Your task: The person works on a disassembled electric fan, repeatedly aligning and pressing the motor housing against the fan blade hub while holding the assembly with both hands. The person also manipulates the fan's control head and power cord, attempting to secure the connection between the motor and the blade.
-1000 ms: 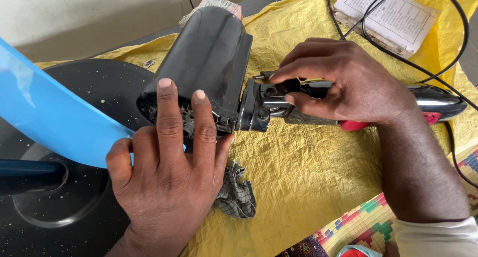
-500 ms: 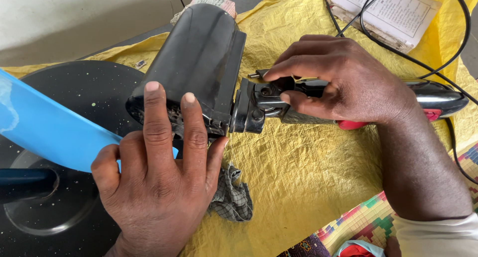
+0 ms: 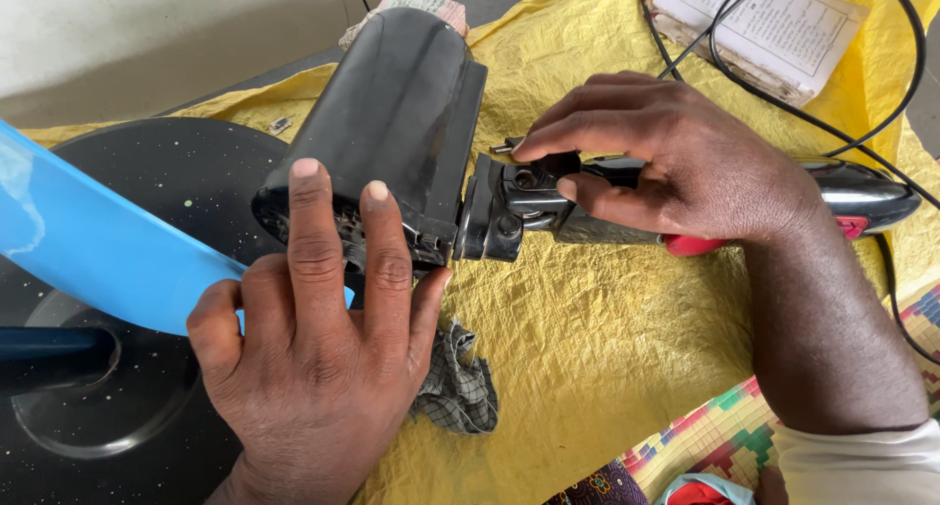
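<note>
The work surface is covered by a crinkled yellow sheet (image 3: 607, 368). A patterned multicoloured mat (image 3: 734, 436) shows at the lower right edge. A pale wall or floor surface (image 3: 147, 35) runs along the top left. A booklet of printed pages (image 3: 764, 25) lies at the top right, crossed by black cables (image 3: 881, 123). Lighting is soft, even daylight.

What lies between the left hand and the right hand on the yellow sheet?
In the head view, a crumpled checked rag lies on the yellow sheet between the left hand and the right hand.
</note>
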